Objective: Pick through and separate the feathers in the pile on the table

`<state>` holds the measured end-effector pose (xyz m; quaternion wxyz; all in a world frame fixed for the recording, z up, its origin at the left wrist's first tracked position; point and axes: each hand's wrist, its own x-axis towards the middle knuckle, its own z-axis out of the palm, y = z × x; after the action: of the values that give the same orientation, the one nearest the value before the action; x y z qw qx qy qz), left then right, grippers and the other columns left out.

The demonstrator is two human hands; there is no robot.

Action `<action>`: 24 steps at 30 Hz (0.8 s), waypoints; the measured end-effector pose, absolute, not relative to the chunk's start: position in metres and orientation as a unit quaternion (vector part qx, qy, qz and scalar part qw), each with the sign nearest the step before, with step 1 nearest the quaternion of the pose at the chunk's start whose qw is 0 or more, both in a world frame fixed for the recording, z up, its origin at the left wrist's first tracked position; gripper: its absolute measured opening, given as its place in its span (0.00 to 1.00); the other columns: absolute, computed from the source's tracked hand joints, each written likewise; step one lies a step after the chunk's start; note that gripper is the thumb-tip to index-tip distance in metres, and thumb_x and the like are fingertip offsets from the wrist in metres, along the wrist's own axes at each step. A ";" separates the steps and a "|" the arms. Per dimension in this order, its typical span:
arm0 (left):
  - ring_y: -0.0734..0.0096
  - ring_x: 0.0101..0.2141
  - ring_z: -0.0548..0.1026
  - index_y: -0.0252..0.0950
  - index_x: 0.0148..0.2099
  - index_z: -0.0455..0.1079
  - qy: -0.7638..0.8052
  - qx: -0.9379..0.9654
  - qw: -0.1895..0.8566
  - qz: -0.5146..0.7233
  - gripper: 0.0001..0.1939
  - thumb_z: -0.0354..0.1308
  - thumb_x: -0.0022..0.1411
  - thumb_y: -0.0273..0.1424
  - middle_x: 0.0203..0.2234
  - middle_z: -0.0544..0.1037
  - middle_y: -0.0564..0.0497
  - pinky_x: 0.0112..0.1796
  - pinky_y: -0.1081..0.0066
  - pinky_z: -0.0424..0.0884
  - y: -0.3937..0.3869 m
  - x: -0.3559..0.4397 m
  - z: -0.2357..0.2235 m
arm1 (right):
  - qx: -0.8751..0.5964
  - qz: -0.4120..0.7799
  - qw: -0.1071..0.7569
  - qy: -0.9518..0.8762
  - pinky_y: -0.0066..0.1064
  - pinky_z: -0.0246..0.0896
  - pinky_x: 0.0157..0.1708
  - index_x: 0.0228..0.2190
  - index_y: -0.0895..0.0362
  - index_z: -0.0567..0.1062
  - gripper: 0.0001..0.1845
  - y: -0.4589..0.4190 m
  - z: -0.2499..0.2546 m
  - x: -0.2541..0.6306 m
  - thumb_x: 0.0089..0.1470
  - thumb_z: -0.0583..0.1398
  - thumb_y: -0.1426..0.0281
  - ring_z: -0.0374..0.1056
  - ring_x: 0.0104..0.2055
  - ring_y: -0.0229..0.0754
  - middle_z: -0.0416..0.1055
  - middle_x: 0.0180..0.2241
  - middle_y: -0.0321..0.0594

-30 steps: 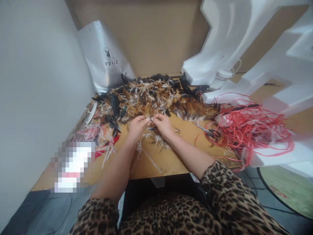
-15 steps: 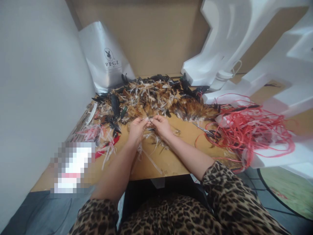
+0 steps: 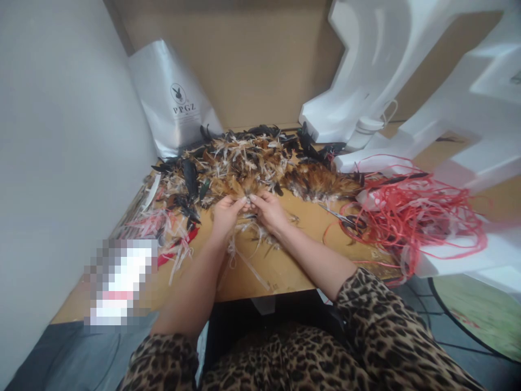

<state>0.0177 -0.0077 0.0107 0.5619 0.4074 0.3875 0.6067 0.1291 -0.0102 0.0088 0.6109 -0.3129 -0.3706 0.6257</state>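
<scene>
Closely, left hand [image 3: 226, 215] and right hand [image 3: 268, 213], fingers [image 3: 239, 205] pinched on brown feathers [image 3: 249, 188]

Feathers [image 3: 248, 155] rough; bag [image 3: 163, 117] smooth, glossy; ribbon [image 3: 427, 217] plastic-looking.

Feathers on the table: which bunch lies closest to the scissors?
The brown bunch at the right, fanned out just beyond the scissors. The mixed heap of black, brown and white feathers lies farther left.

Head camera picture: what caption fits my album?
Two hands pinch brown feathers near a feather pile, with scissors and red strands at right.
</scene>
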 end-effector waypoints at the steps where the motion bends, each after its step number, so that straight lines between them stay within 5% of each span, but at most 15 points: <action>1: 0.81 0.21 0.70 0.31 0.28 0.69 0.377 0.397 0.576 0.607 0.11 0.65 0.42 0.31 0.20 0.74 0.53 0.27 0.77 0.67 -0.007 0.018 0.009 | -0.299 0.639 0.608 -0.364 0.28 0.60 0.29 0.19 0.57 0.63 0.17 -0.011 0.009 0.129 0.36 0.65 0.63 0.63 0.23 0.33 0.64 0.18 0.31; 8: 0.83 0.22 0.71 0.31 0.29 0.69 0.357 0.375 0.624 0.585 0.11 0.66 0.41 0.29 0.21 0.74 0.53 0.28 0.80 0.67 -0.007 0.017 0.010 | -0.315 0.618 0.627 -0.355 0.28 0.60 0.28 0.20 0.57 0.65 0.14 -0.009 0.004 0.128 0.37 0.65 0.64 0.62 0.22 0.32 0.66 0.19 0.31; 16: 0.80 0.21 0.69 0.32 0.29 0.71 0.428 0.474 0.526 0.562 0.10 0.65 0.40 0.29 0.21 0.74 0.53 0.24 0.78 0.65 -0.006 0.015 0.011 | -0.376 0.511 0.636 -0.440 0.26 0.57 0.28 0.20 0.57 0.66 0.12 -0.011 0.005 0.132 0.40 0.62 0.64 0.61 0.24 0.33 0.65 0.19 0.31; 24: 0.82 0.19 0.66 0.32 0.26 0.69 0.394 0.457 0.570 0.558 0.10 0.65 0.41 0.30 0.17 0.71 0.54 0.23 0.79 0.62 -0.006 0.014 0.009 | -0.368 0.557 0.617 -0.417 0.26 0.57 0.27 0.20 0.56 0.63 0.15 -0.009 0.001 0.128 0.40 0.62 0.60 0.61 0.23 0.33 0.64 0.19 0.31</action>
<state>0.0141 -0.0065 0.0087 0.5702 0.4566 0.3944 0.5575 0.1284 -0.0093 0.0007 0.6167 -0.3679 -0.4172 0.5570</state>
